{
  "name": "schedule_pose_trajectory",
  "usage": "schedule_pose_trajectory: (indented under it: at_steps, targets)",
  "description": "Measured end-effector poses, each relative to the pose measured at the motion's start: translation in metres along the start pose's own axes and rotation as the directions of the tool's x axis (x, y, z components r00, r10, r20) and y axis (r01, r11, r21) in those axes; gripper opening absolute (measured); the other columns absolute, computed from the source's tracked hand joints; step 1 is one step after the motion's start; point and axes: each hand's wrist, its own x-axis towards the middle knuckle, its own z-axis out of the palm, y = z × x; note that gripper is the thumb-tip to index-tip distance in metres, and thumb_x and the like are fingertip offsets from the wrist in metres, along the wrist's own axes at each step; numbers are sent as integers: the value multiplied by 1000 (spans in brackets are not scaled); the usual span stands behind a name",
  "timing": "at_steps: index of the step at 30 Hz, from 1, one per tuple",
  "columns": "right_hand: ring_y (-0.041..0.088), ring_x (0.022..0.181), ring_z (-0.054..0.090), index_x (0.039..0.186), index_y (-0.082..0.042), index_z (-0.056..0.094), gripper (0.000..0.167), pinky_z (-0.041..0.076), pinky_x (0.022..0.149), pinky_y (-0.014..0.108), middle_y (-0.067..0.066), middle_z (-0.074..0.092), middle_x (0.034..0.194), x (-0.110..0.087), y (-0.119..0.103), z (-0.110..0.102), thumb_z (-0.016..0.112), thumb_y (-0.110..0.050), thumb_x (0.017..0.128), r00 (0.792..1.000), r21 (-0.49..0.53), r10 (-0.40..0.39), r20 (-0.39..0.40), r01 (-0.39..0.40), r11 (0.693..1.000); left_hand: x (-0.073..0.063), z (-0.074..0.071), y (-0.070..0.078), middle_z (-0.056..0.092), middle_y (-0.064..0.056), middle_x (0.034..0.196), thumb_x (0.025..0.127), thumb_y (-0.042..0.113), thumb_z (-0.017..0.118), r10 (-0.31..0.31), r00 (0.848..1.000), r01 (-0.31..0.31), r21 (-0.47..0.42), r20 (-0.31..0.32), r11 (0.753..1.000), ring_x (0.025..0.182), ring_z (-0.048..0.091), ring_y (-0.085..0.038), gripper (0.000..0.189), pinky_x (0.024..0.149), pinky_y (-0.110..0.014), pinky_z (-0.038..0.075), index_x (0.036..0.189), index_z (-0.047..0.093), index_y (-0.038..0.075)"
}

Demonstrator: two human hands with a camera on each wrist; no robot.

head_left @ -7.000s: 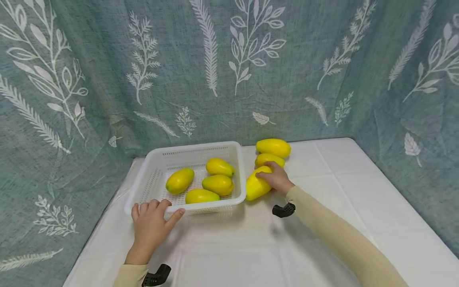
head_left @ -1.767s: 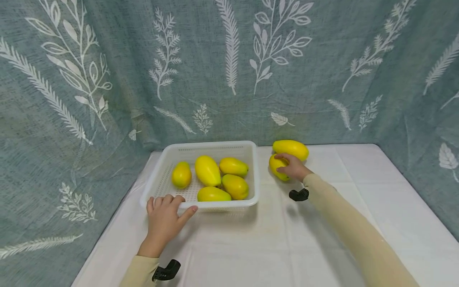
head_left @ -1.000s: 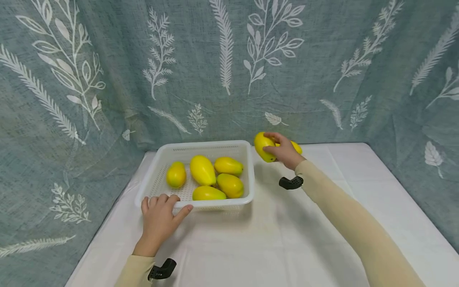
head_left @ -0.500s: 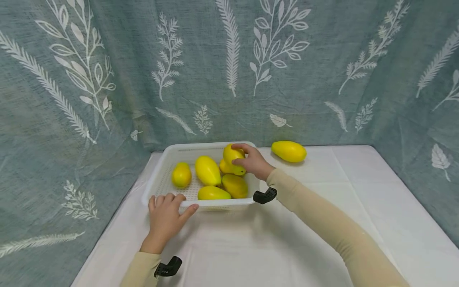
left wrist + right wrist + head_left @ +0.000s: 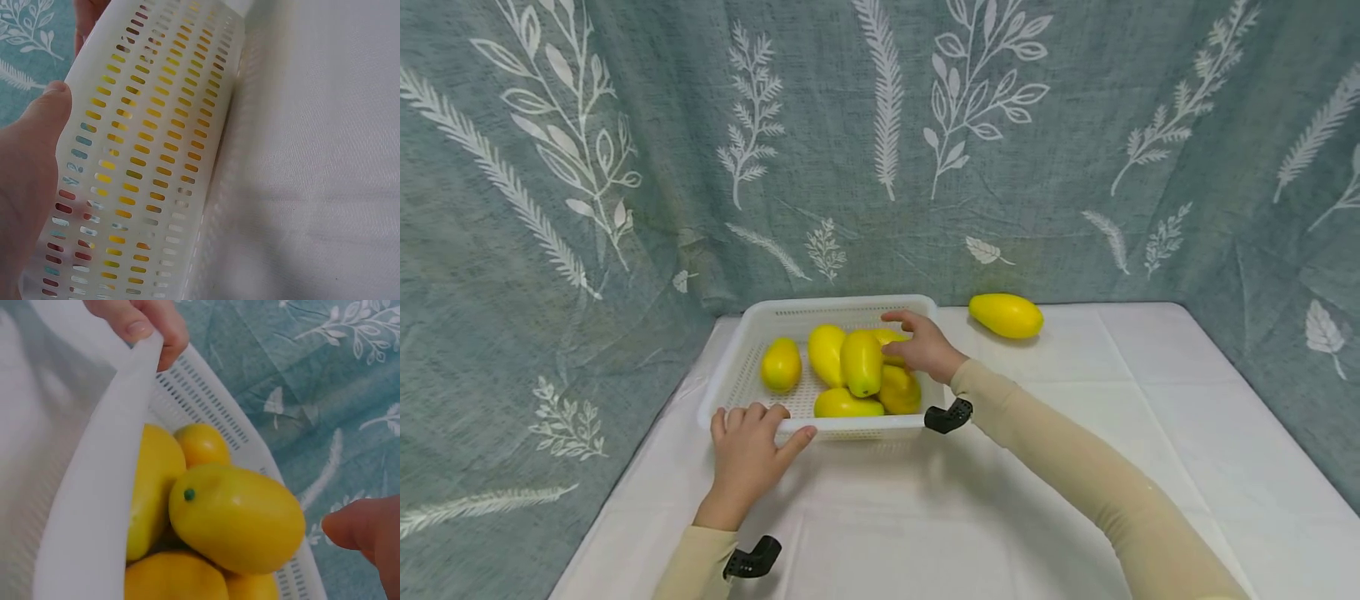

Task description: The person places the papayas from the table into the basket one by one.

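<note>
A white perforated plastic basket (image 5: pixel 730 367) holds several yellow mango-like fruits. My left hand (image 5: pixel 747 458) grips its near rim, thumb outside and fingers over the edge; the left wrist view shows the thumb (image 5: pixel 50 112) against the slotted wall. One mango-like fruit (image 5: pixel 862 363) lies on top of the others, its green stem spot visible in the right wrist view. Just right of it, my right hand (image 5: pixel 931 346) is over the basket's right side, fingers spread and holding nothing. The fruit behind that hand (image 5: pixel 891 336) is partly hidden.
Another yellow mango-like fruit (image 5: pixel 1006 316) lies on the white-covered table (image 5: pixel 1112 375) near the back edge, right of the basket. A teal curtain (image 5: pixel 850 250) with white leaf prints hangs behind and at both sides.
My right hand lifted a mango-like fruit from the table, carried it left into the basket and let go; it now lies on the others. The left hand has stayed on the rim.
</note>
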Motion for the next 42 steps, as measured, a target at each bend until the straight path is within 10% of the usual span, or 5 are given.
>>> schedule_pose_trajectory:
  at_steps: [13, 27, 42]
  targets:
    - [40, 140, 49, 157, -17, 38, 61, 49, 108, 52, 19, 28, 165, -12, 2, -64, 62, -13, 101, 991, 48, -34, -130, 41, 998, 1, 2, 0, 65, -17, 98, 90, 48, 72, -18, 1000, 18, 7, 22, 1000, 101, 54, -45, 46, 108, -69, 21, 107, 70, 5]
    - [44, 148, 37, 162, -14, 25, 66, 44, 113, 57, 25, 19, 167, -25, 50, -175, 56, -15, 103, 917, 80, 81, -390, -54, 995, 1, 1, 1, 65, -17, 97, 90, 47, 73, -19, 1000, 19, 8, 18, 1000, 103, 54, -46, 46, 108, -71, 20, 107, 70, 5]
    - [44, 152, 29, 161, -11, 27, 64, 40, 115, 59, 27, 20, 166, -17, 60, -201, 55, -12, 103, 899, 6, 55, -435, -58, 998, 1, 2, -1, 66, -18, 100, 90, 48, 72, -3, 1000, 3, 0, 6, 1000, 105, 54, -47, 47, 109, -72, 20, 108, 70, 5]
